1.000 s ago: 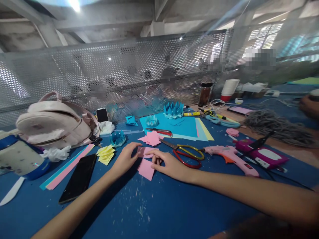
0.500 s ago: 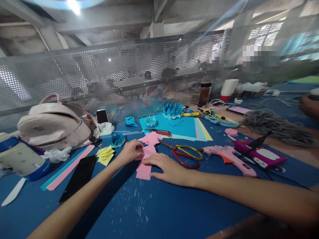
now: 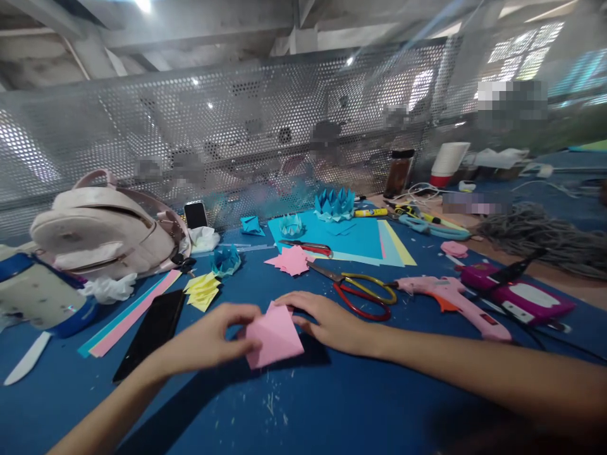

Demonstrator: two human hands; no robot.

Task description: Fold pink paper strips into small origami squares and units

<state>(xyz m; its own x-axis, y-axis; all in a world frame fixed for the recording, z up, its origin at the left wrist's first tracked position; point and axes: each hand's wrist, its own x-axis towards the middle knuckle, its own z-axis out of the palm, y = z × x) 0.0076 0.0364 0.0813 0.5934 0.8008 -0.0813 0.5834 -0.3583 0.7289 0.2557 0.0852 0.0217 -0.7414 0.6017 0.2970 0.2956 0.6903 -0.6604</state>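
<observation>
My left hand pinches the near left edge of a pink square of paper and lifts it off the blue table. My right hand lies just behind the paper, its fingertips touching the far corner. A diagonal crease runs across the paper. Behind the hands lie folded pink pieces and scissors with red and yellow handles.
A black phone and yellow folded papers lie to the left, beside a pink backpack. A pink glue gun and a magenta device sit to the right. Blue paper sheets and blue origami lie further back before a perforated metal screen.
The pink paper was flat on the table between both hands; my left hand has drawn it nearer and lifted it. My right hand has followed it towards me.
</observation>
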